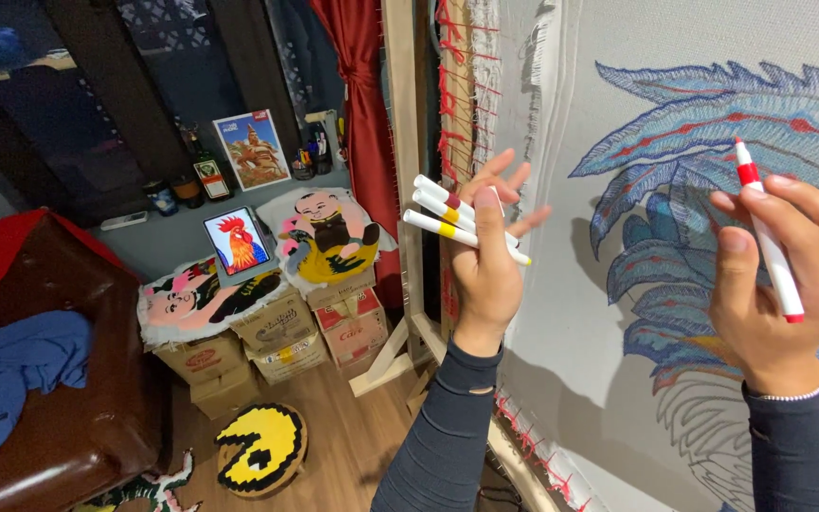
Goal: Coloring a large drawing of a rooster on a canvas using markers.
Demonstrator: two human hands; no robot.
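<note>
Right hand (781, 284) grips red marker (767, 245), tip seemingly touching canvas (571, 313).

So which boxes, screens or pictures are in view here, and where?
Tablet screen: propped on the boxes, showing a red rooster on blue.
Cardboard boxes: stacked on the floor by the wall, brown, one with red print.
Framed picture: upright on the grey shelf, figure against blue sky.

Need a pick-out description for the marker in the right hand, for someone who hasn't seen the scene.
Start at the big stretched canvas with the blue feather drawing. The right hand is raised in front of it, gripping a white marker tip-up. Its bands are red, and it is alone; the left hand fans three markers.
</note>
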